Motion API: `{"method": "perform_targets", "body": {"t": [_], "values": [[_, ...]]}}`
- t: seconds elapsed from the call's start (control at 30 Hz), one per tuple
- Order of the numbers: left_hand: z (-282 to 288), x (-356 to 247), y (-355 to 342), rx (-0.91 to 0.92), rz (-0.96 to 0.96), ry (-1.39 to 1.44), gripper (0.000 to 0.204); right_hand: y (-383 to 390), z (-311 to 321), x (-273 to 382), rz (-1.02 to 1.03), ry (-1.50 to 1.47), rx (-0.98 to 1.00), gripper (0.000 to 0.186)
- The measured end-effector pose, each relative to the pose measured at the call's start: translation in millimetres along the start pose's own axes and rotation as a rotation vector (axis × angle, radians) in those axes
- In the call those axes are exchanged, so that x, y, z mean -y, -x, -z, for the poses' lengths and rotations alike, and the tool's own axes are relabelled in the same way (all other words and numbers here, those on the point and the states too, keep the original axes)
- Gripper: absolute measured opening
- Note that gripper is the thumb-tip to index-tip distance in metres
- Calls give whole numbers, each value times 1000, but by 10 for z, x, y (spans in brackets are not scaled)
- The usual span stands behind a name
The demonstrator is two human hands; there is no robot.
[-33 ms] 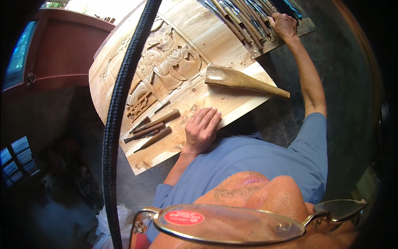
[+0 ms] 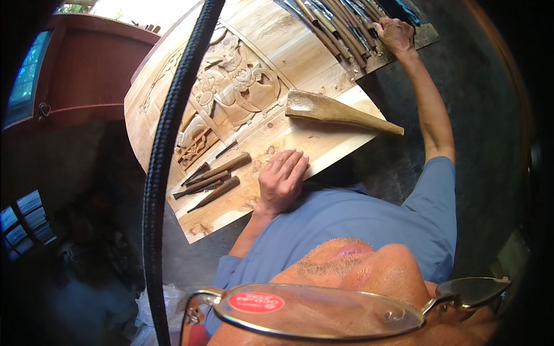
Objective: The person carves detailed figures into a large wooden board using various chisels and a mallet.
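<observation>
As head view shows, left hand point(image 2: 281, 181) rests palm down on near part of carved wooden board point(image 2: 329, 144), fingers extended, gripping nothing. Right hand point(image 2: 397, 36) at end of row of chisels point(image 2: 344, 33), beyond board's right side; fingers curled, cannot tell whether grasping tool. Wooden mallet point(image 2: 337, 111) lies on board between hands, narrow end jutting past right edge. Loose chisels point(image 2: 216, 179) on board, left of left hand, near relief carving point(image 2: 234, 86).
</observation>
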State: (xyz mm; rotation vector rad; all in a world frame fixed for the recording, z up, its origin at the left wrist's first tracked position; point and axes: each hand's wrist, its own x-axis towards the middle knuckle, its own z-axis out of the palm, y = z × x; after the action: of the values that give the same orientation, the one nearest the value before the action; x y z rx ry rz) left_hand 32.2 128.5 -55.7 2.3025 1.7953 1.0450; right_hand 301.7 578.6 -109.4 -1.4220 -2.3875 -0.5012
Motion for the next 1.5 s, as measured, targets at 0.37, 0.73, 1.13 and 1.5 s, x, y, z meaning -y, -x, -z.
{"method": "perform_targets", "body": {"t": [0.37,0.73,1.13,1.5], "values": [[3,-24,-59,8,-35,2,19,205,723,562,-45,-373,-61,23],[-5,-52,-68,13,-36,16,24,482,789,914,-2,-419,70,22],[-19,-53,-57,17,-37,2,24,451,671,966,-8,-377,51,24],[3,-53,-97,15,-33,7,20,497,643,1055,-37,-300,154,36]]}}
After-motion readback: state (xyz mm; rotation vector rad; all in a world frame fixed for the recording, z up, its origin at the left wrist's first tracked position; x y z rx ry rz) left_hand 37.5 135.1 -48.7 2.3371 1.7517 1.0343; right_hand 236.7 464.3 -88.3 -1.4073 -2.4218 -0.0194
